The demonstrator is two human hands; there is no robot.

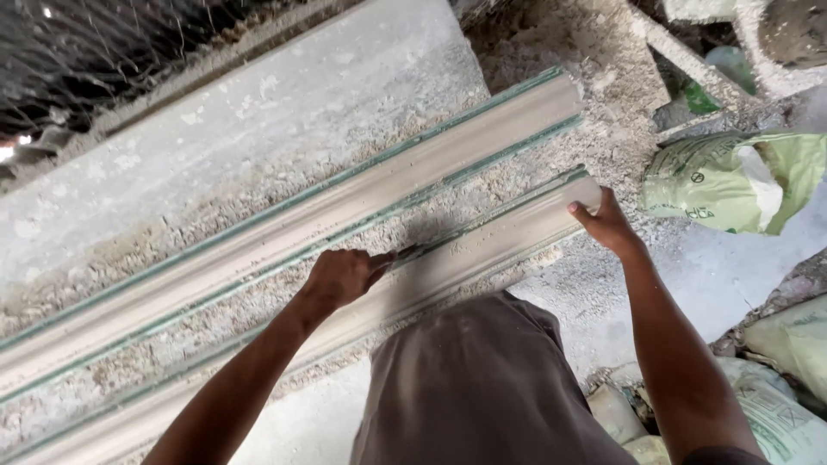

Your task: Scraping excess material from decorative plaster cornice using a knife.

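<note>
Two long grey moulded strips lie side by side on a dusty bench, running from lower left to upper right. My left hand (pixel 343 275) is closed on the upper edge of the near strip (pixel 500 237), about its middle, and seems to pinch a small dark thing I cannot identify. My right hand (pixel 606 222) grips the near strip's right end, fingers curled over its pale end face. The far strip (pixel 345 207) lies untouched, with greenish edges along both sides.
Crumbly plaster debris covers the bench (pixel 215 129) between and around the strips. A green and white sack (pixel 732 181) lies at the right, more sacks (pixel 775 405) at the lower right. Wire mesh (pixel 103 43) fills the upper left corner.
</note>
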